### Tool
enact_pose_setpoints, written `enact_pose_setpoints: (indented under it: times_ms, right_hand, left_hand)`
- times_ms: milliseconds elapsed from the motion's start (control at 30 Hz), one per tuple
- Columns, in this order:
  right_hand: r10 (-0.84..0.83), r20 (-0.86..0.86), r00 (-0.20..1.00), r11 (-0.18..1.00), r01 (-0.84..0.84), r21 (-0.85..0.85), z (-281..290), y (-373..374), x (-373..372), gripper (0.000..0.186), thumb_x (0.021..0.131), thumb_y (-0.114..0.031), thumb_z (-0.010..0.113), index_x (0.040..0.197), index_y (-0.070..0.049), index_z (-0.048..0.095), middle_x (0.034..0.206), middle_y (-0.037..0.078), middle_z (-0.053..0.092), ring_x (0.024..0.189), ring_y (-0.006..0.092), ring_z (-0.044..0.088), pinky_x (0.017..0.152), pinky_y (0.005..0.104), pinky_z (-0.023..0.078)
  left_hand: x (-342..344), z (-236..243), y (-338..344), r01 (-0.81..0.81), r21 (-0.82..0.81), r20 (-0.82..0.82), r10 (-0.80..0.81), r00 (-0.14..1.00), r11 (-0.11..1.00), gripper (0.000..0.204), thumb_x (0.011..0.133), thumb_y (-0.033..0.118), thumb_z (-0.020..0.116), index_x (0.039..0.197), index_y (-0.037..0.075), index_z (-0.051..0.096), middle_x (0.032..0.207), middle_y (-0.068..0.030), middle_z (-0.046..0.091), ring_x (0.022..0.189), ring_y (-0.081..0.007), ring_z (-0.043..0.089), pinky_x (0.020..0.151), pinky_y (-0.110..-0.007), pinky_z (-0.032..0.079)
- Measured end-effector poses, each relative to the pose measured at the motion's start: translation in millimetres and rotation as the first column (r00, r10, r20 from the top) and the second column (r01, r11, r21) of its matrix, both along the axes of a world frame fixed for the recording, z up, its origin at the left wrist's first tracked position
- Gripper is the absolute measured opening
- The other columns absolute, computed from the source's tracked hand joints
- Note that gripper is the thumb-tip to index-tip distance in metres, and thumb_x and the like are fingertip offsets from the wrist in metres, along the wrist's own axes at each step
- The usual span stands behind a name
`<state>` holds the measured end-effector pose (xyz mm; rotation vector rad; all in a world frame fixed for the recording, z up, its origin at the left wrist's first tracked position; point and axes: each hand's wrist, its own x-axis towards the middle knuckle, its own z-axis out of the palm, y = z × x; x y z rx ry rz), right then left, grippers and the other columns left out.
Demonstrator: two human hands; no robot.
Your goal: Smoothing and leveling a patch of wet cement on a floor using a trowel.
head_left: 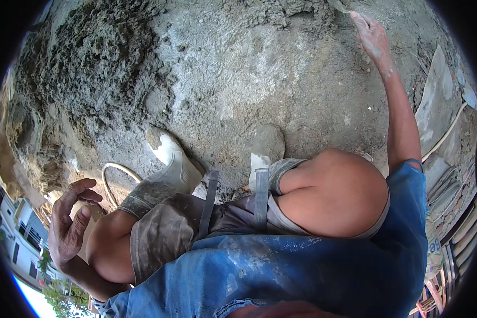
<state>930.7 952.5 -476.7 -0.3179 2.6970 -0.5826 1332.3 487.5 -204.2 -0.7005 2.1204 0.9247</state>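
My right hand [373, 40] reaches far out at the upper right, its fingers closed and smeared with grey mortar. From it a pale flat blade, seemingly of a trowel [338, 5], pokes in at the top edge; most of the tool lies outside the picture or within the grip. Loosely curled, my left hand [71, 228] hangs beside my left knee, thumb and fingers apart and nothing between them. A dark, lumpy heap of wet mortar [95, 58] lies at the upper left. Smeared grey ground [259, 69] stretches between the heap and my right hand.
My pale boots [167, 151] stand on the ground in front of me. A thin hose [108, 177] loops near the left boot. Grey sheets [437, 95] and a pale pipe [445, 135] lie at the right, with stacked slats [464, 233] below. White buildings [24, 233] show at the lower left.
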Motion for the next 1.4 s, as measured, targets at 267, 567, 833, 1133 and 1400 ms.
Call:
enact_pose_setpoints:
  times_ms: [267,567,833,1133,1400]
  right_hand:
    - [0.030,0.528,0.849,0.998,0.007,-0.068,0.2,9.6,110.4,0.048,0.099,-0.046,0.058,0.123,-0.005,0.056,0.106,0.010,0.065,0.075,0.0206,0.066,0.072,0.0370,0.055]
    - [-0.327,0.847,0.418,0.671,0.734,-0.104,-11.0,-7.1,255.1,0.024,0.096,-0.023,0.067,0.107,-0.008,0.053,0.073,0.002,0.056,0.051,0.0099,0.053,0.043,0.0281,0.047]
    - [-0.387,0.674,0.629,0.601,0.727,-0.333,-81.7,-63.2,154.8,0.030,0.094,-0.022,0.067,0.109,-0.002,0.050,0.070,0.006,0.056,0.047,0.0145,0.055,0.038,0.0331,0.047]
    - [-0.347,0.474,0.809,0.765,0.537,-0.356,-8.3,-91.1,115.3,0.057,0.092,-0.026,0.069,0.138,0.001,0.047,0.085,0.015,0.067,0.063,0.0241,0.068,0.053,0.0383,0.057]
    - [-0.219,-0.127,0.967,0.975,0.215,-0.045,-30.5,-58.5,64.5,0.054,0.091,-0.033,0.068,0.131,0.001,0.053,0.108,0.027,0.069,0.099,0.0382,0.070,0.084,0.0465,0.057]
  left_hand:
    - [9.9,2.5,1.5,-0.014,-0.010,-0.052,0.014,0.999,1.000,0.071,0.096,0.058,0.057,0.130,-0.005,0.057,0.097,-0.0139,0.069,0.096,-0.0239,0.064,0.092,-0.037,0.047]
    - [-0.8,-0.2,-3.2,-0.019,0.022,-0.034,0.020,0.999,1.000,0.069,0.095,0.055,0.061,0.129,-0.004,0.058,0.097,-0.0116,0.067,0.095,-0.0210,0.062,0.089,-0.035,0.047]
    - [-6.0,-8.7,1.0,0.015,0.035,-0.087,-0.012,0.996,0.999,0.069,0.096,0.056,0.061,0.129,-0.005,0.057,0.096,-0.0112,0.067,0.093,-0.0201,0.063,0.087,-0.034,0.047]
    - [12.9,9.3,1.6,0.006,0.031,-0.067,-0.004,0.998,1.000,0.073,0.093,0.059,0.063,0.129,-0.004,0.056,0.097,-0.0109,0.068,0.095,-0.0193,0.063,0.088,-0.034,0.047]
    - [-1.6,8.0,8.2,0.089,0.031,-0.090,-0.086,0.992,0.996,0.066,0.096,0.053,0.061,0.128,-0.005,0.058,0.096,-0.0149,0.071,0.093,-0.0243,0.065,0.085,-0.037,0.050]
